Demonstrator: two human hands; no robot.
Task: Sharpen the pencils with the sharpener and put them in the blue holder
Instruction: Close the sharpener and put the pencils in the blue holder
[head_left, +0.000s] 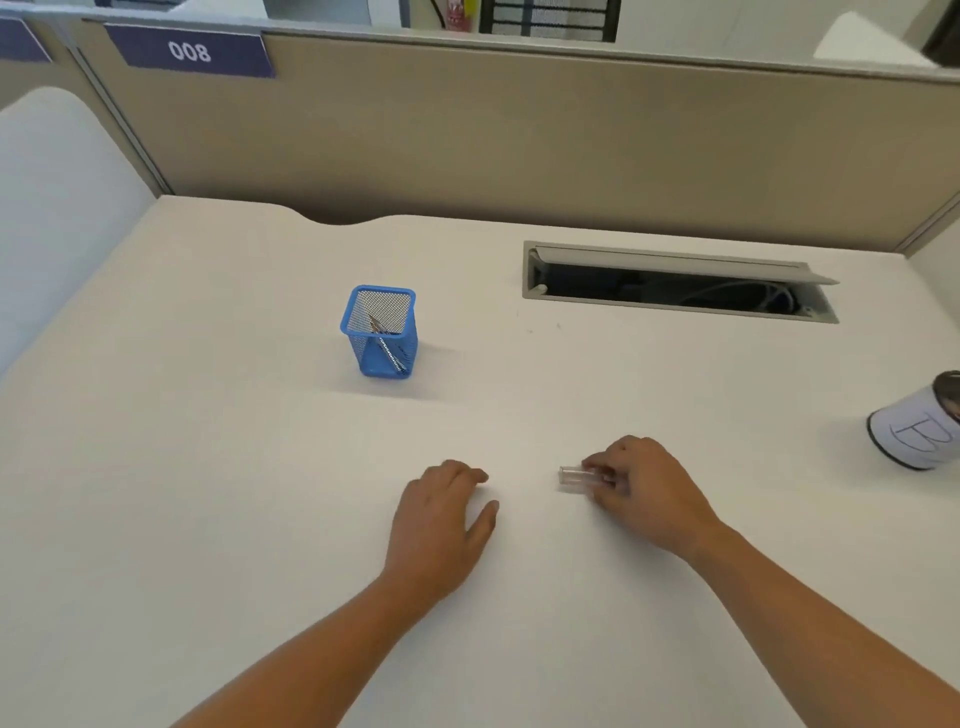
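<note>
A small clear sharpener (575, 478) lies on its side on the white desk (208, 467), its far end pinched in the curled fingers of the right hand (644, 493), the free end jutting leftward past the fingertips; it appears to be resting on the surface, perhaps being set down or steadied. Across a bare strip of desk from those fingers, the left hand (441, 525) lies palm down with fingers loosely curled and thumb out, holding nothing. Well ahead of the left fingertips stands the blue holder (379, 332), an upright mesh cup with pencils (384, 340) leaning inside, tips hard to make out. No loose pencil shows anywhere on the desk, which suggests the sharpening is at or near its end. The stretch from both hands to the holder is open, so a reach forward would meet nothing. Farther beyond the right fingers, an open cable hatch (675, 283) cuts into the desk, a gap a small item could drop into. Off to the right of the right hand, near the desk's edge, sits a white cylindrical container (914, 431). A beige partition (519, 130) closes the far side.
</note>
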